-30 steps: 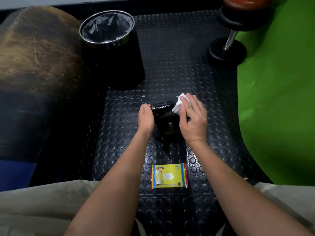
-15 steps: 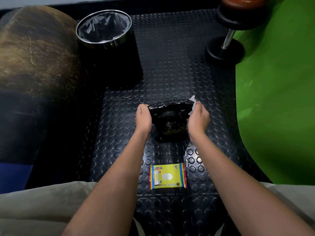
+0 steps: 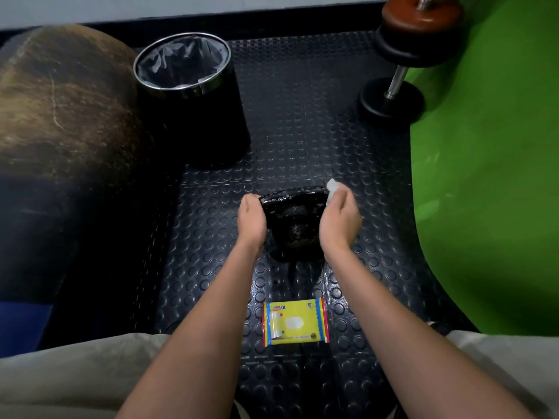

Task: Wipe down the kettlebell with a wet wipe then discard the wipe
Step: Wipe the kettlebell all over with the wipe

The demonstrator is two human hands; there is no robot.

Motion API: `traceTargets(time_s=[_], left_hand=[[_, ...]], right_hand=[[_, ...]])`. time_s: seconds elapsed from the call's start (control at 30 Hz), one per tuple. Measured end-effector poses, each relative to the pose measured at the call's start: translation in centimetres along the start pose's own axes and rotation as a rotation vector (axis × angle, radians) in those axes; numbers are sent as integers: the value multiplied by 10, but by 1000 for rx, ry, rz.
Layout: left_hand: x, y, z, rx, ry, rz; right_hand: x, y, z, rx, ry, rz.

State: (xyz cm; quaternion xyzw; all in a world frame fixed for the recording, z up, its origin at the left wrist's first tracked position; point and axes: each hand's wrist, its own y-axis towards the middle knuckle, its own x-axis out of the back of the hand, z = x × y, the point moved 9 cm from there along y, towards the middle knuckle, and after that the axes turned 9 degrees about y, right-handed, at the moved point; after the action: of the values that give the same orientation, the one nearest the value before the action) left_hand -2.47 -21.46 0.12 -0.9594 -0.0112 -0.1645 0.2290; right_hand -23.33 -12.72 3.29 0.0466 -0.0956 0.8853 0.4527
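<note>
- At centre frame, the left hand grips the left end of the black kettlebell handle, fingers curled over it.
- The right hand pinches a white wet wipe against the handle's right end.
- Beneath lies a dark studded rubber mat; a yellow wipe packet rests at 6 o'clock of the kettlebell.
- A lined black bin stands at 11 o'clock, a dumbbell at 1 o'clock.
- Green flooring spreads at 3 o'clock; a worn brown cushion sits at 9 o'clock.
</note>
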Motion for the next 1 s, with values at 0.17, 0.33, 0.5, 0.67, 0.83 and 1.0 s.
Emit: traceTargets(time_s=[0.17,0.33,0.5,0.67,0.83,1.0], left_hand=[[1,-3,-2,-7,1,-8],[2,-7,-5,-6,-8,-4],[3,-7,-9,-43,42,0],[1,-9,-9,-20,93,34],[11,4,-26,-111,239,40],[-6,21,-103,-349,309,46]], right_hand=[[-19,-13,37,469,-272,108],[-35,-28,46,694,-404,236],[-17,-17,40,650,-293,238],[7,1,40,396,-187,168],[0,39,56,87,-164,316],[-26,63,74,-37,5,437]])
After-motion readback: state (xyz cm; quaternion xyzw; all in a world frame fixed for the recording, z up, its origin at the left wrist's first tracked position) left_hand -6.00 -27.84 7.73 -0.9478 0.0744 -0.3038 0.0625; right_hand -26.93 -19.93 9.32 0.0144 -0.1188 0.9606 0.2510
